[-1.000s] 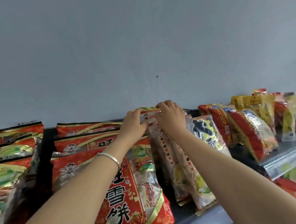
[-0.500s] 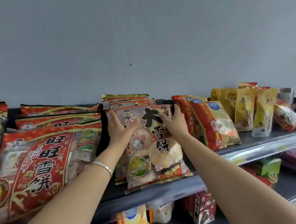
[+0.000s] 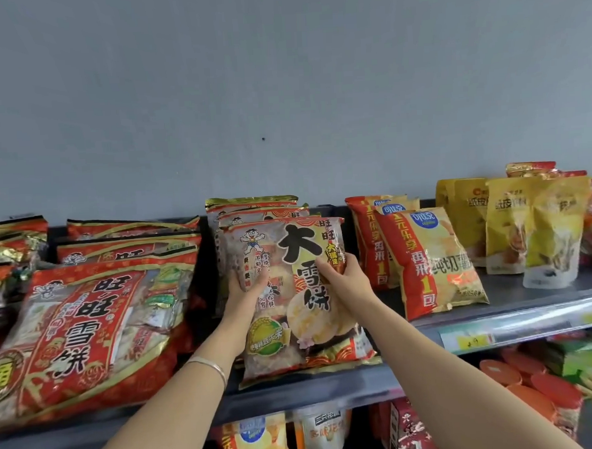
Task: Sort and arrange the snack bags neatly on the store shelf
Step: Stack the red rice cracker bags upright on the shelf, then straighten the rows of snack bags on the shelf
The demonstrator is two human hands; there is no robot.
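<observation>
A rice cracker bag (image 3: 299, 244) with big black characters leans upright at the front of the grey top shelf (image 3: 498, 323). My left hand (image 3: 241, 294) grips its left side, thumb on the front. My right hand (image 3: 347, 278) grips its right edge, thumb across the front and fingers curled round the side. Two more bags of the same kind (image 3: 252, 206) stand right behind it. Large red rice cracker bags (image 3: 87, 324) lean in rows just to the left.
Red-and-yellow chip bags (image 3: 427, 262) stand close on the right, then yellow pouches (image 3: 534, 225) farther right. The grey wall rises behind the shelf. On the lower shelf lie orange packs (image 3: 536, 386), a green box (image 3: 582, 357) and more snack bags (image 3: 254, 439).
My hands came off the bags' top edges and took the front bag by its sides, then slid lower along them. The bag now faces forward, standing straighter.
</observation>
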